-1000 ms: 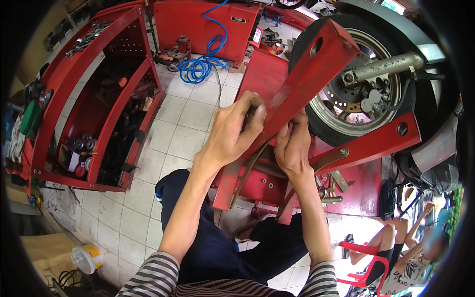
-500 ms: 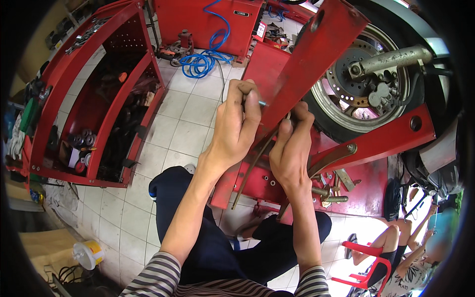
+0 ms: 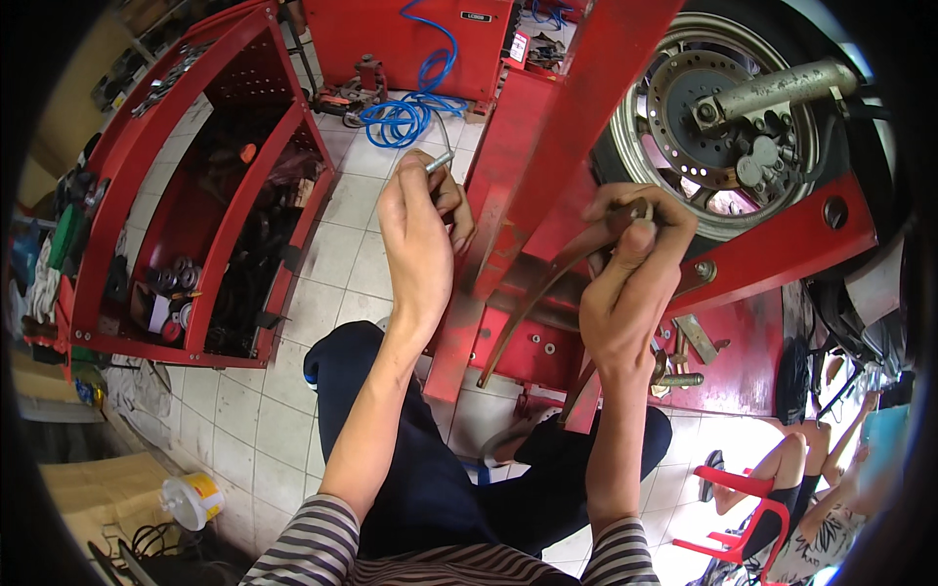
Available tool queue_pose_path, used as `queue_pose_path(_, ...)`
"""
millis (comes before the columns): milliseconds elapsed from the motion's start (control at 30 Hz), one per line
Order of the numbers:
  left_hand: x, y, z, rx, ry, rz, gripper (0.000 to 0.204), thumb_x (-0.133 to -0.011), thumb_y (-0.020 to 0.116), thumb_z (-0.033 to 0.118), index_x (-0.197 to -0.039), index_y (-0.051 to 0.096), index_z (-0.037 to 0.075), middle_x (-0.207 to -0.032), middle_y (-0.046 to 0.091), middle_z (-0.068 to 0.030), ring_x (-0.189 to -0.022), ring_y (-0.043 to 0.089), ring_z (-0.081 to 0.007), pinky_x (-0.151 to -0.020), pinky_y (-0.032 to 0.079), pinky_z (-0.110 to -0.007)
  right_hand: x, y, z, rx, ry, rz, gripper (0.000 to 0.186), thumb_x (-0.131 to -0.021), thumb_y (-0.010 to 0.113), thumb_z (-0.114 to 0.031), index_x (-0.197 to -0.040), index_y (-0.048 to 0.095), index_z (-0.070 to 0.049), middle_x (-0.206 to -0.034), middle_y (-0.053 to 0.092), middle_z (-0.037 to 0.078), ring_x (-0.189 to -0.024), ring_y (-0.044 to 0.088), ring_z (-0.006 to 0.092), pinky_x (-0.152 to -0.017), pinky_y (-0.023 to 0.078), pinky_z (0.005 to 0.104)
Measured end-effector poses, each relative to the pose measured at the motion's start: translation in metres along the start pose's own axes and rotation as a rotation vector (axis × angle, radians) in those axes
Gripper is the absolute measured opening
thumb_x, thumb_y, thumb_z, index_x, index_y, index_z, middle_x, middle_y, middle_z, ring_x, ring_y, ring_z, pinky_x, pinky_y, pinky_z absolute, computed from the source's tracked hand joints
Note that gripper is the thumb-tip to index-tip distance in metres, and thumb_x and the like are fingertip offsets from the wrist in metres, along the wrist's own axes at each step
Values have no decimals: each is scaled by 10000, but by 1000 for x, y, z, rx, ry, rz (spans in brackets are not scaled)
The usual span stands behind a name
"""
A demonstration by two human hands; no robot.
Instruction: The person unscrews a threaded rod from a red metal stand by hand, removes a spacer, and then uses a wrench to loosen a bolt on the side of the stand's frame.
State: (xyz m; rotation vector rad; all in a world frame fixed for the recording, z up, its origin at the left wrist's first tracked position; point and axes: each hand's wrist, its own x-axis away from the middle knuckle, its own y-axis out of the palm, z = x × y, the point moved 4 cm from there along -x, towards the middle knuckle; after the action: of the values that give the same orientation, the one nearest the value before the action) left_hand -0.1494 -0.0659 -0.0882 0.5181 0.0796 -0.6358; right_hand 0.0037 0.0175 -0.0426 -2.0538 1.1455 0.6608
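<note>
My left hand (image 3: 422,220) is closed round a silver bolt (image 3: 440,163), whose end sticks out past the thumb and fingers. It hovers left of the red steel post (image 3: 557,166), apart from it. Right of the post, my right hand (image 3: 635,283) pinches the upper end of a curved, worn metal lever (image 3: 523,317), which slants down toward my knees. The fingertips there are partly blurred. A red arm (image 3: 782,249) with a bolt through it reaches off to the right, just beyond that hand.
A motorcycle wheel (image 3: 625,146) with a brake disc stands at the upper right. Nuts (image 3: 549,349) and metal parts (image 3: 696,339) lie on the red platform. A red tool cart (image 3: 195,352) is on the left, blue hose (image 3: 401,125) behind. Someone sits by a red chair (image 3: 728,483), lower right.
My left hand has drawn the bolt away from the post, to the left. My right hand has moved right and up, and the curved lever has come with it.
</note>
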Motion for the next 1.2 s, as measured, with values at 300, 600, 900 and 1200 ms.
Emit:
queue_pose_path(300, 63, 17, 20, -255, 763, -99, 403, -1088, 334, 294, -792, 390, 26, -579, 414, -60, -454, 351, -121, -459, 376, -254, -1, -26, -29, -44, -103, 112, 455, -1074, 320, -435, -1212, 349, -3, -761, 591, 109, -538, 480, 86, -484, 354, 204)
queue_pose_path(600, 91, 57, 6, -139, 652, -382, 215, -981, 558, 171, -976, 510, -38, -721, 598, -105, -562, 529, -148, -508, 427, -270, -1, -80, -56, -78, -43, 76, 434, -1085, 297, -415, -1191, 379, -2, -706, 574, 129, -494, 421, 60, -441, 286, 182)
queue_pose_path(900, 120, 101, -1, -200, 590, -655, 86, -936, 587, -12, -1017, 564, -28, -919, 616, -139, -766, 621, -190, -671, 505, -305, 11, -145, -65, 8, -114, 177, 352, -1106, 248, -297, -1151, 404, 16, -707, 569, 115, -531, 456, 73, -487, 319, 160)
queue_pose_path(1200, 159, 124, -21, 209, -543, -764, 274, -1094, 353, 343, -1136, 407, 77, -696, 529, -68, -477, 503, -112, -423, 397, -238, 41, -184, -55, -45, 139, 314, 315, -1104, 318, -257, -1255, 413, 2, -942, 577, 165, -675, 564, 142, -506, 461, 227)
